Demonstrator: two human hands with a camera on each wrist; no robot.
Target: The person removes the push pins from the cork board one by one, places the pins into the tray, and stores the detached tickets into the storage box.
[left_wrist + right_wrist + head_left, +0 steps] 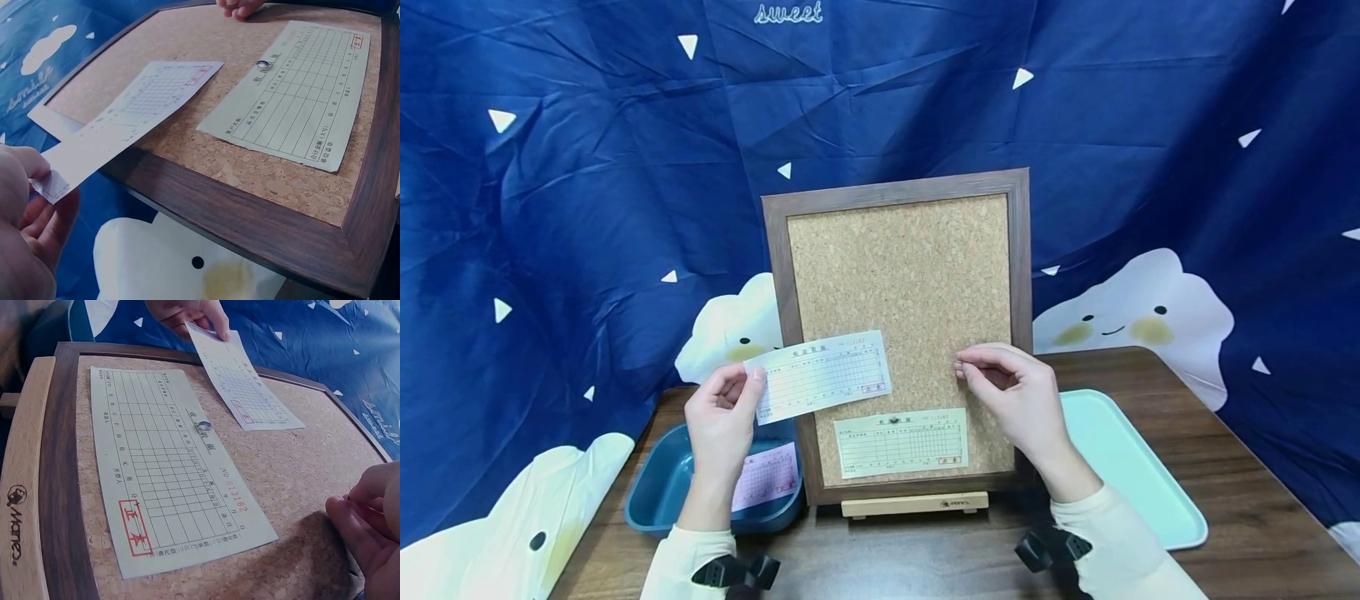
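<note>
The left hand [718, 433], at 8 o'clock of the framed corkboard [902, 275], pinches a white slip [822, 377] by its 9 o'clock end, thumb in front. The slip hangs before the cork, its free end tilting up towards 2 o'clock; whether that end touches the board I cannot tell. At 4 o'clock, the right hand [1018, 404] has thumb and forefinger pressed together near the cork; I cannot tell what, if anything, sits between them. A pale green slip [902, 452] lies against the board at 6 o'clock (red stamped box and all), with a shiny pin [205, 427] near its printed heading. Off at 8 o'clock, a blue bin [643, 496] holds a pink slip [767, 477]; a mint tray [1131, 467] lies at 4 o'clock.
</note>
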